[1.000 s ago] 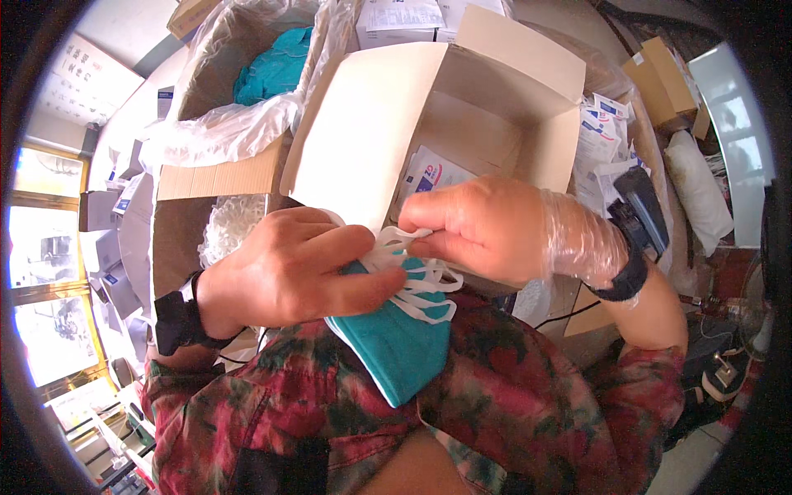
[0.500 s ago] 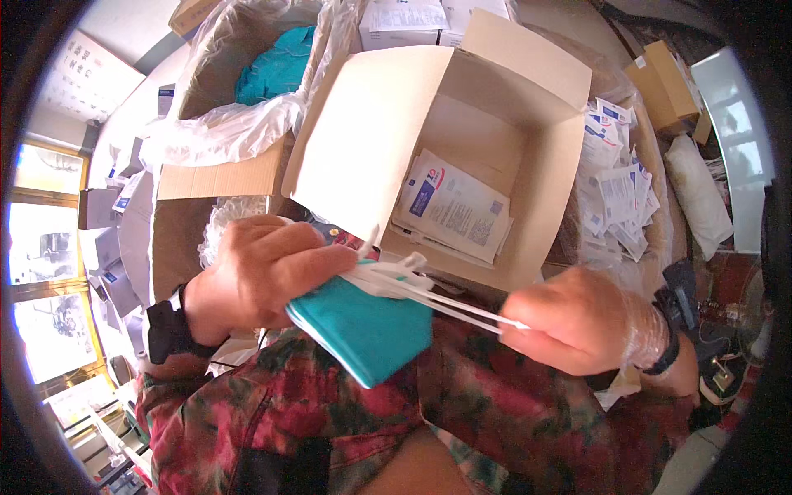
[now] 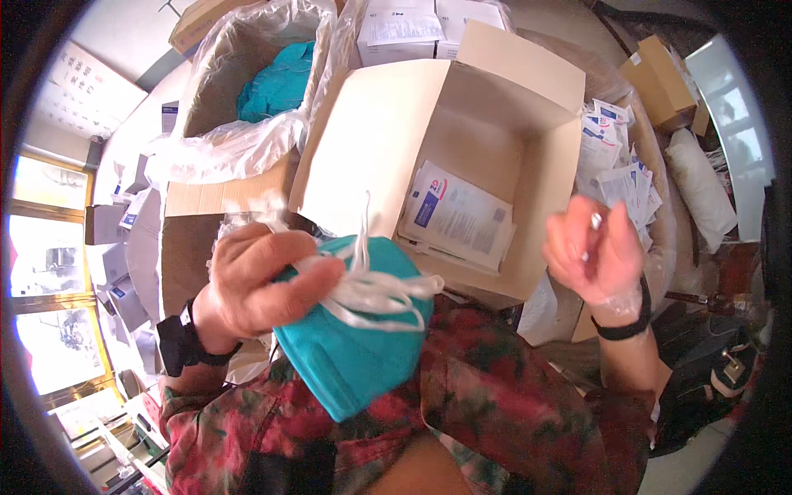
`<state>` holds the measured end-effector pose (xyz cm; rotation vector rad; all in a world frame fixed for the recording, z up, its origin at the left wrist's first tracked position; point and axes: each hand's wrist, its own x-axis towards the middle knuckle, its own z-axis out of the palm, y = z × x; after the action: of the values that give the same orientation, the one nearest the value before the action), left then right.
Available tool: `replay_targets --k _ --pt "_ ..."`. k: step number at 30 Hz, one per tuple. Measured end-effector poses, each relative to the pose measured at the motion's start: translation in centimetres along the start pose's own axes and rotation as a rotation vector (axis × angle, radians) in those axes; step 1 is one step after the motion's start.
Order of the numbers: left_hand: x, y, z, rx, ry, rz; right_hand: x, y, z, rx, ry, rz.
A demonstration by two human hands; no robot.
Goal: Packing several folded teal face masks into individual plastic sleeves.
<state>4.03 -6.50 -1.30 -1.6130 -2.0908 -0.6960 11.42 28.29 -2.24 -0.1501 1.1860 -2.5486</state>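
My left hand [image 3: 268, 276] is closed on a teal face mask [image 3: 367, 363], held tilted above my lap. A bundle of white ear loops [image 3: 375, 297] lies across the mask beside my thumb, one loop sticking up. Whether several masks are stacked there, I cannot tell. To the right and apart from the loops, my right hand [image 3: 592, 252] is raised with its fingers curled in, a little blurred. Small whitish bits show at its fingertips; what they are is unclear. An open carton [image 3: 487, 124] stands just beyond my hands, with flat printed packets [image 3: 462, 216] inside.
At the far left, a plastic-lined box [image 3: 210, 91] holds teal masks [image 3: 280, 82]. More white packets [image 3: 627, 190] lie in a lined container on the right. White boxes [image 3: 400, 33] stand behind the carton. A brown box [image 3: 660, 82] and a white roll-shaped bag [image 3: 700, 190] are farther right.
My right hand has let go of the stretched white loops and moved up and right. The loops now lie slack on the mask, which my left hand has turned to show more of its face.
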Motion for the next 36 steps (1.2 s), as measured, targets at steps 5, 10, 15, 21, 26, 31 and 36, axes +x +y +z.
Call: replay_targets --k 5,10,15,21,26,31,36 --pt "0.5 1.2 -0.1 0.006 -0.029 0.076 4.1 0.5 1.2 -0.261 -0.035 0.151" --pt "0.9 1.5 0.7 -0.023 -0.001 0.077 6.4 2.6 2.8 -0.664 -0.131 0.323" --pt "1.4 1.3 0.8 -0.077 -0.021 0.085 6.9 4.0 4.3 -1.061 -0.516 -0.163" --pt "0.0 0.0 0.8 0.118 -0.184 -0.142 4.7 2.1 4.2 -1.296 -0.435 -0.039" --pt "0.1 0.1 1.0 0.020 -0.170 -0.017 3.4 1.6 3.0 -0.768 -0.342 0.209" --pt "2.8 1.4 1.3 -0.028 -0.164 0.069 3.5 2.4 3.3 -0.318 -0.206 0.623" --pt "2.9 1.5 1.3 -0.074 -0.212 0.096 4.0 2.5 4.2 -0.317 -0.225 0.608"
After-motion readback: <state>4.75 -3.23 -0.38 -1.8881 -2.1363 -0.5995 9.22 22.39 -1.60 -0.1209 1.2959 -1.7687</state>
